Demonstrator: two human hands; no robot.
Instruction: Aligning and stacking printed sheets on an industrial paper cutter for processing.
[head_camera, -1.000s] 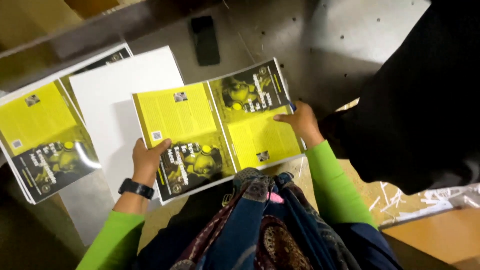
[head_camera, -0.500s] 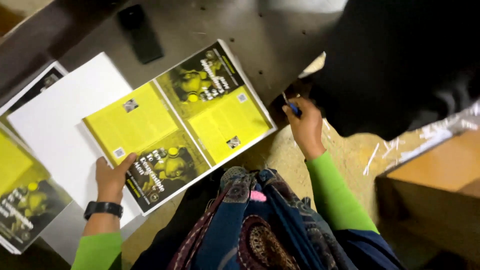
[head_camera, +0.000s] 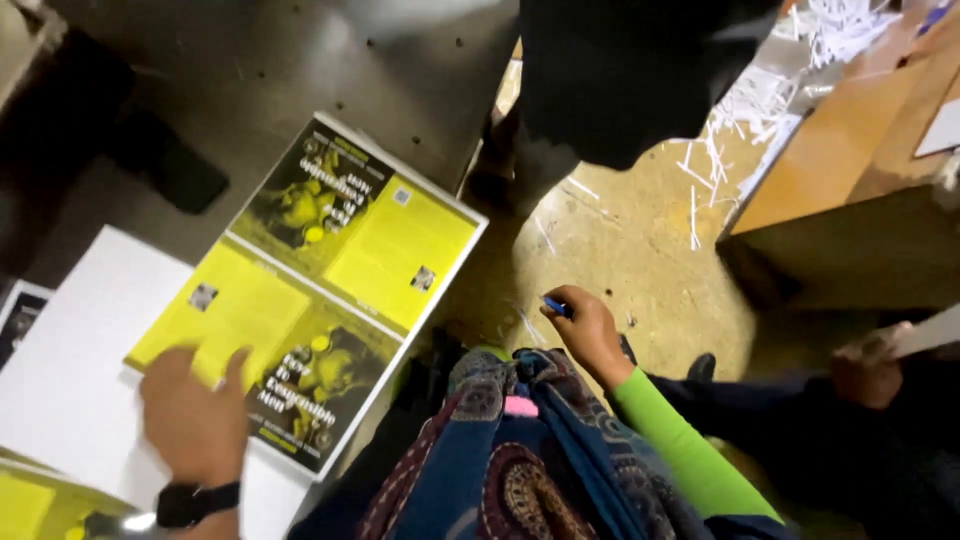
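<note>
1. Grip: left hand (head_camera: 195, 420) lies spread on the printed yellow sheet (head_camera: 310, 290), atop the counter (head_camera: 330, 70).
2. Right hand (head_camera: 590, 330), off the sheet's right edge, pinches a blue pen (head_camera: 556, 306).
3. Step judged: sheet positioning; next move calls for steady flat pressure.

The left hand (head_camera: 190, 420) is motion-blurred on the yellow sheet (head_camera: 310, 290); beside that sheet, a white sheet (head_camera: 70, 370) runs off-frame.

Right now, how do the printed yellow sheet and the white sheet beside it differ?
The printed sheet carries yellow panels and dark pictures; the white sheet is blank. The printed sheet lies on top, overlapping the white sheet's edge. The left hand rests on the printed sheet; the white sheet is mostly untouched. Both lie flat on the grey table.
</note>
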